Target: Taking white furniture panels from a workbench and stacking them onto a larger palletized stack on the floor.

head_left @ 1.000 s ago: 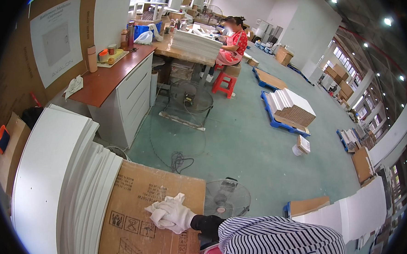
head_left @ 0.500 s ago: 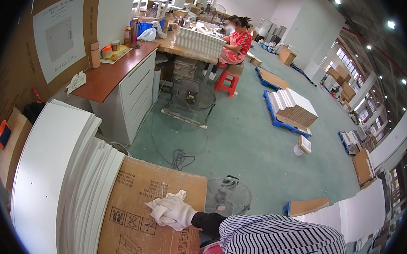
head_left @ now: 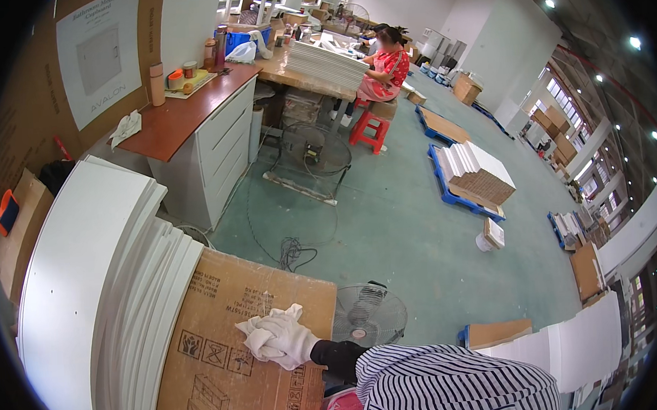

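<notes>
Cardboard box point(head_left: 232, 351) lies flat under my right hand point(head_left: 280, 340), long axis running away leftward; gloved fingers point(head_left: 257, 335) bunch closed on a white cloth point(head_left: 256, 347). Left hand unseen.

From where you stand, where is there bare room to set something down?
The cardboard box top is mostly bare left of and below the gloved hand. The green floor lies open between the floor fan and the blue pallet. The red-topped desk is cluttered at its far end.
</notes>
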Tool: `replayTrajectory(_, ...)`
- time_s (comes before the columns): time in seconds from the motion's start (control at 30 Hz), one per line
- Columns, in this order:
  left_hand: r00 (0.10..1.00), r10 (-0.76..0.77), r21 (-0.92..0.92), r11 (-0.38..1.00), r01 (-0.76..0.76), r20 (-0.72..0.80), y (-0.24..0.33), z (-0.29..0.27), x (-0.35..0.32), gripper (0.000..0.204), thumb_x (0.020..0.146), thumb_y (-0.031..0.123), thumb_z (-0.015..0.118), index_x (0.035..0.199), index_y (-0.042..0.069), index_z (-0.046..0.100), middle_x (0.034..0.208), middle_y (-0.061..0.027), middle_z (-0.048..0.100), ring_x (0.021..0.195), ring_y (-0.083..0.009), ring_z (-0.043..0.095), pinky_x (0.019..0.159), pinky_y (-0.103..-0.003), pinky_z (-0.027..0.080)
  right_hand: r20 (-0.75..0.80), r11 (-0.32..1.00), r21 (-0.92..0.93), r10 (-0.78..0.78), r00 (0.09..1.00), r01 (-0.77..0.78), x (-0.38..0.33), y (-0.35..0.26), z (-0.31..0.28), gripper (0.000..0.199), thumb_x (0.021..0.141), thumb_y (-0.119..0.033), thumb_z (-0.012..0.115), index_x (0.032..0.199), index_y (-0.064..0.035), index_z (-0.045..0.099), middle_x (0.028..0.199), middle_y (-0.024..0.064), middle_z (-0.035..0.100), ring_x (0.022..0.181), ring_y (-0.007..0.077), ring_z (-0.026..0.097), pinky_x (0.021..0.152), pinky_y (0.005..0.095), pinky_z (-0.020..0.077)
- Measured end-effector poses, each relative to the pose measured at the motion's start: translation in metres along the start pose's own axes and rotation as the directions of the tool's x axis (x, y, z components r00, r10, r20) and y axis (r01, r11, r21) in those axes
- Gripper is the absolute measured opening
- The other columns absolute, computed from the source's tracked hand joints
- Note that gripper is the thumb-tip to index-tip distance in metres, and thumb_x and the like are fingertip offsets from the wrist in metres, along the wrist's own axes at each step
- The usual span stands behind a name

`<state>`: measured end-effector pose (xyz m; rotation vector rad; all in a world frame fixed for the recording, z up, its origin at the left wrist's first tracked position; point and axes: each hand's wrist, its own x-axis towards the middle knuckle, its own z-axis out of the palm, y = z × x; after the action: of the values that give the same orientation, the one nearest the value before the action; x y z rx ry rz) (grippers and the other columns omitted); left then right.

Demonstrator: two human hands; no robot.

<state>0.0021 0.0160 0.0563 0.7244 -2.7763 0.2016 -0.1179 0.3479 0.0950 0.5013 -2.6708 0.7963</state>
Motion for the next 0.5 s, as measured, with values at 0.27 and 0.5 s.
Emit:
replayTrajectory(0.27,0.999,-0.005,0.019,1.0,0.005,0.038,-0.003,0.003,0.001,0.047,0.094,0.037,0.05,0.133,0.013,0.05,0.136,-0.0191,0.048,0.126,-0.0372,0.045,0.101,-0.057,0.034,-0.006,1.0,0.031,-0.005,1.0,0.005,0.008,-0.006,-0.006,0.021,0.077,-0.027,0.065,0.095,-0.0193,0.057,0.095,0.0063,0.056,0.092,0.0274,0.056,0.082,0.0406,0.0418)
replayTrajectory(0.5,1.0,-0.004,0.033,0.999,0.004,-0.006,-0.002,0.006,-0.001,0.047,0.093,0.037,0.051,0.134,0.014,0.05,0.136,-0.0181,0.048,0.125,-0.0374,0.046,0.1,-0.058,0.035,0.001,1.0,-0.017,0.009,1.0,-0.009,0.0,-0.001,0.002,0.039,0.07,-0.025,0.07,0.107,-0.0194,0.057,0.111,0.0088,0.054,0.104,0.0302,0.055,0.093,0.0419,0.0404)
